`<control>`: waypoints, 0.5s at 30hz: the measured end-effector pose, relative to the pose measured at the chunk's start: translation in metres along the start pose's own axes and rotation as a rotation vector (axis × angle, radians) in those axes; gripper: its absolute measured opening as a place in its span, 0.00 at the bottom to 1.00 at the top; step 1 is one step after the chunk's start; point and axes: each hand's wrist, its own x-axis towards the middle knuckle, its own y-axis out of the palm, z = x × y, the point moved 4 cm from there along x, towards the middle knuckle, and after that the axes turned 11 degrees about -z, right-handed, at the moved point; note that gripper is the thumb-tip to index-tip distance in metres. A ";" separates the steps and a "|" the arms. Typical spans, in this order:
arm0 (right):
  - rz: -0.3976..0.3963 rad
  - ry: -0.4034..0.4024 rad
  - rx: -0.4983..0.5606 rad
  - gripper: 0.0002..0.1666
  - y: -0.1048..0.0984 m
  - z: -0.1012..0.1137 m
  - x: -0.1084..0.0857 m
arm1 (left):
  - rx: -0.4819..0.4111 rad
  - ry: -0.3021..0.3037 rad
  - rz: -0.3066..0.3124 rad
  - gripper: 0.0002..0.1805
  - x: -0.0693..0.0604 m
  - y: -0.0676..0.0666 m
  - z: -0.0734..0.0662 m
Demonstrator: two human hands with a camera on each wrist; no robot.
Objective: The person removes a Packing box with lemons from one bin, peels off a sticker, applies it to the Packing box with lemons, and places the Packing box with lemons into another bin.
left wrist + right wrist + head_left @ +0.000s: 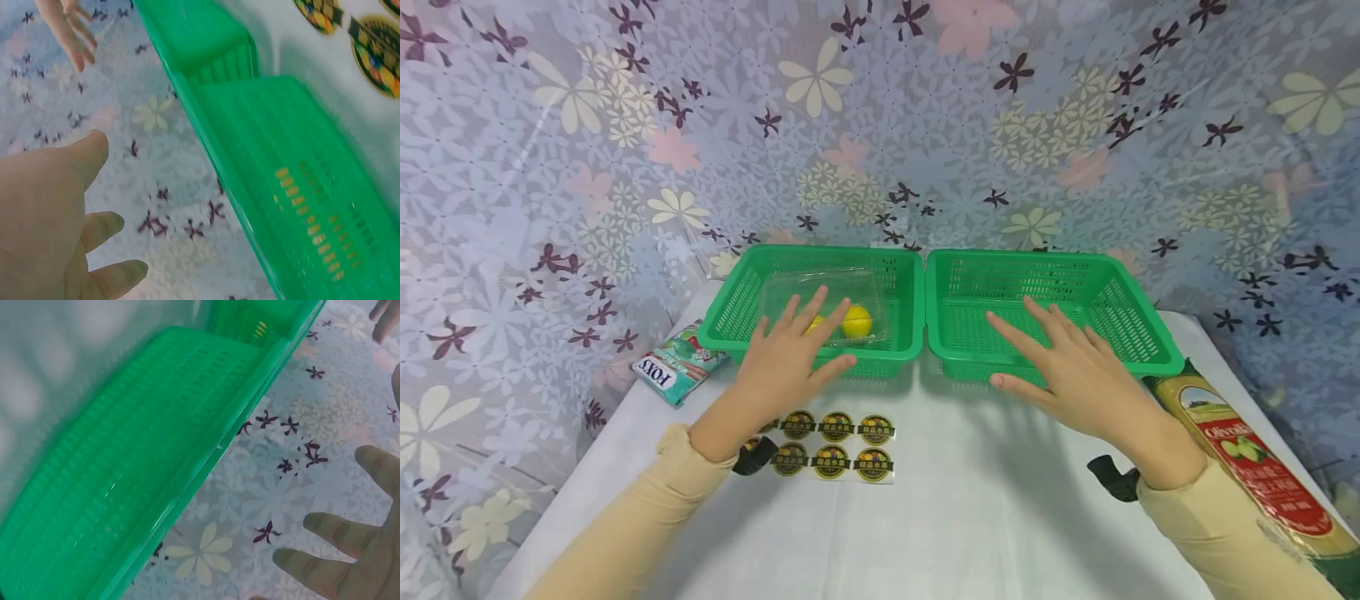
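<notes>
Two green plastic baskets stand side by side. In the left basket (906,354) lie a clear plastic bag (790,287) and yellow round fruit (856,322). My left hand (786,362) hovers over its front edge with fingers spread, holding nothing. The right basket (1165,346) has nothing in it, and over its front rim is my right hand (1075,379), fingers spread too. The left wrist view shows the left hand (56,219) beside a basket's rim (215,156); in the right wrist view the right hand (350,550) is beside a rim (206,456).
A sheet of round black and gold stickers (831,460) lies in front of the left basket on the white table (880,550). A teal FOX'S packet (673,367) is at the left, and a long red and green Olivoilà package (1262,458) at the right.
</notes>
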 end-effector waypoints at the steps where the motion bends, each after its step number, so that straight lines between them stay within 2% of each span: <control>1: -0.003 -0.009 0.016 0.48 0.000 0.001 0.004 | -0.008 -0.014 -0.002 0.44 0.001 -0.001 0.005; 4: -0.001 -0.022 0.067 0.47 0.002 0.006 0.016 | -0.028 -0.057 -0.017 0.45 0.003 -0.005 0.022; 9: 0.034 0.016 0.176 0.46 0.006 0.015 0.039 | -0.053 -0.105 -0.081 0.45 0.003 -0.011 0.058; 13: 0.056 0.042 0.262 0.45 0.013 0.022 0.060 | -0.120 -0.145 -0.119 0.45 0.001 -0.015 0.087; 15: 0.069 0.043 0.297 0.45 0.019 0.025 0.071 | -0.156 -0.177 -0.114 0.45 -0.002 -0.017 0.099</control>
